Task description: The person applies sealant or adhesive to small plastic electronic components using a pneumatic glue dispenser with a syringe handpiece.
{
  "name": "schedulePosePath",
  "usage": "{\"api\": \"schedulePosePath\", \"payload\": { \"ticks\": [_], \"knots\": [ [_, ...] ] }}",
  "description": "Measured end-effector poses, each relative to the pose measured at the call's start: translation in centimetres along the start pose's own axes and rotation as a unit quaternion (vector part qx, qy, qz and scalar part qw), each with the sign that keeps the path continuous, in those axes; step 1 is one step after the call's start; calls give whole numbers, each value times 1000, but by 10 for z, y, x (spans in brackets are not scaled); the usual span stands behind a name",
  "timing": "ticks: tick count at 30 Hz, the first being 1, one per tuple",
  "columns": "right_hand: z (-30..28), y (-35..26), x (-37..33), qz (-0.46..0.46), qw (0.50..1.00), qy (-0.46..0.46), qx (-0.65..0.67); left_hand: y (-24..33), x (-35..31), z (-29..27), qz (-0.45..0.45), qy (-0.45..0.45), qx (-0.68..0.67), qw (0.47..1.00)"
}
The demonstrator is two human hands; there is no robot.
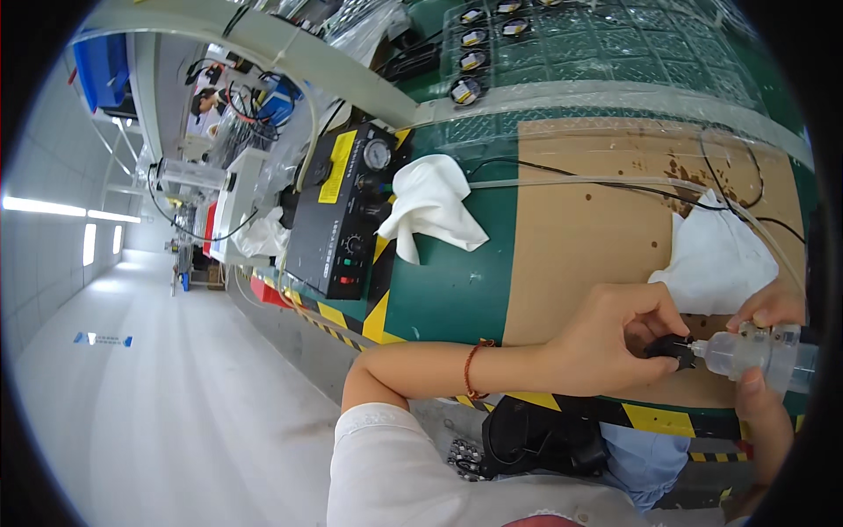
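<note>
Above the brown cardboard sheet (584,233), near the table's front edge, my left hand (601,338) pinches a small black part (673,350) between thumb and fingers. Those fingers cover much of the part, so its exact kind does not show. At the right, my right hand (757,400) is wrapped round a clear dispensing syringe (742,353). The syringe lies nearly level, its thin tip pointing left at the black part. Tip and part meet or almost meet; I cannot tell which. A crumpled white cloth (722,259) lies just beyond both hands.
A black dispenser box (338,215) with a gauge stands left, a second white cloth (435,206) beside it. A clear tube (562,181) and black cables cross the cardboard. Clear plastic trays (606,53) with several round black parts lie at the back. Striped tape (654,419) marks the front edge.
</note>
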State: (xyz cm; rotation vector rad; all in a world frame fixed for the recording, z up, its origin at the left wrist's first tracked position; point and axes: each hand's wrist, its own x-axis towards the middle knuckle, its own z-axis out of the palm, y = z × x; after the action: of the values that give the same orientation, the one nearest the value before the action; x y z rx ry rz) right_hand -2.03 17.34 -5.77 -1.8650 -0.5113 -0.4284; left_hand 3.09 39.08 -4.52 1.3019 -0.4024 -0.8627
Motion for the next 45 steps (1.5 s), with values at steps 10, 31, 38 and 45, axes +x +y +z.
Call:
{"api": "schedulePosePath", "payload": {
  "ticks": [10,31,38,45],
  "knots": [
    [0,-9,-5,111,994,-1,-3,-4,0,-1,61,7,28,998],
    [6,-15,0,94,994,50,36,-11,6,7,121,16,45,991],
    [15,-3,3,76,994,35,69,-3,-2,-3,63,4,92,994],
    [14,-6,4,60,995,43,63,0,-1,-2,66,-4,122,990]
  ]
}}
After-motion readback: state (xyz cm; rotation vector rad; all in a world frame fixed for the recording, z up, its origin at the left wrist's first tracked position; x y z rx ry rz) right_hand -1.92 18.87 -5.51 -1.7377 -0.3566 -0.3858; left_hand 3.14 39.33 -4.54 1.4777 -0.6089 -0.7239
